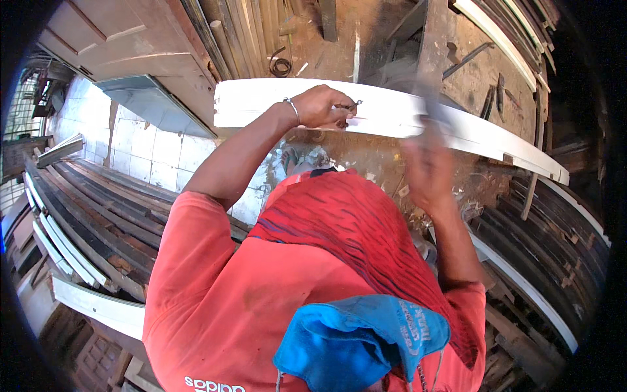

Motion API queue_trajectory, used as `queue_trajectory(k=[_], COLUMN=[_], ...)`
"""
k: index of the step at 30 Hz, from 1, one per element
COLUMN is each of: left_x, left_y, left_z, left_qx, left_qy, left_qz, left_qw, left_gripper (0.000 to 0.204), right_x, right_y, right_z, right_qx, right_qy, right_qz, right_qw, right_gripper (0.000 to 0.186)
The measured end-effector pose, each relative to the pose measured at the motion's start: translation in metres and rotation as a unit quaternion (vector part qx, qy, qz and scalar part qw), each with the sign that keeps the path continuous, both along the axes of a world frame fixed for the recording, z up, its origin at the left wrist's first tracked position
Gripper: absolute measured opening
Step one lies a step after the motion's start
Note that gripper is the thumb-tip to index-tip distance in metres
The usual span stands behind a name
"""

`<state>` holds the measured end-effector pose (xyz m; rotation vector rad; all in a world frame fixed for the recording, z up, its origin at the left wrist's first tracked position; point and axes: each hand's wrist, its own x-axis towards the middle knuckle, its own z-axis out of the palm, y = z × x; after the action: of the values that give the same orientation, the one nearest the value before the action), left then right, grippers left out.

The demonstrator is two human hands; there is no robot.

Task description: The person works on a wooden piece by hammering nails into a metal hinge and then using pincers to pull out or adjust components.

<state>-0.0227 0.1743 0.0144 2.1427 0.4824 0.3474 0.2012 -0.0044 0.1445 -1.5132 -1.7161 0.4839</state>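
A long white-painted board (261, 98) lies crosswise in front of me, with a notch in its edge toward the right end. On its face rests my left hand (322, 106), fingers closed in a pinch around a small dark metal piece (358, 102). Its exact kind is too small to tell. My right hand (428, 173) is at the near side of the board, smeared by motion. A dark hand tool (432, 121) reaches from it over the board, too blurred to name. The left wrist wears a light bracelet (295, 111).
A panelled wooden door (111, 39) leans at upper left beside upright planks (232, 39). Stacked timber lies at left (98, 209) and right (542, 255). Loose hand tools (500, 93) and a coiled dark strip (281, 65) lie beyond the board. Shavings litter the floor.
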Motion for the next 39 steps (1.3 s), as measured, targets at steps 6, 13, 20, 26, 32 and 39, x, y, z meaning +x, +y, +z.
queue_trajectory(k=[6, 13, 20, 26, 32, 39], left_x=[-0.009, -0.003, -0.005, 0.036, 0.046, 0.063], left_y=[-0.010, -0.015, -0.033, -0.037, -0.042, -0.055], left_z=[0.000, -0.007, 0.005, 0.018, 0.023, 0.018], left_qx=[0.010, 0.006, -0.135, -0.260, -0.302, -0.280], left_qy=[-0.002, 0.002, 0.000, -0.067, -0.052, -0.095], left_qz=[0.026, 0.044, 0.123, 0.164, 0.293, 0.378], left_qw=[1.000, 0.999, 0.983, 0.949, 0.906, 0.877], left_gripper=[0.017, 0.021, 0.030, 0.054, 0.071, 0.056], right_x=[-0.012, 0.018, 0.049, 0.096, 0.155, 0.209], right_y=[-0.011, -0.008, -0.025, -0.056, -0.039, 0.029], right_z=[0.067, -0.031, -0.010, -0.084, -0.128, -0.152], right_qx=[-0.146, -0.190, -0.303, -0.277, -0.121, -0.072], right_qy=[0.224, 0.007, 0.289, 0.246, -0.040, -0.258], right_qz=[-0.053, 0.011, -0.057, -0.174, -0.172, -0.086], right_qw=[0.962, 0.982, 0.906, 0.912, 0.977, 0.960], right_gripper=[0.054, 0.040, 0.035, 0.031, 0.034, 0.042])
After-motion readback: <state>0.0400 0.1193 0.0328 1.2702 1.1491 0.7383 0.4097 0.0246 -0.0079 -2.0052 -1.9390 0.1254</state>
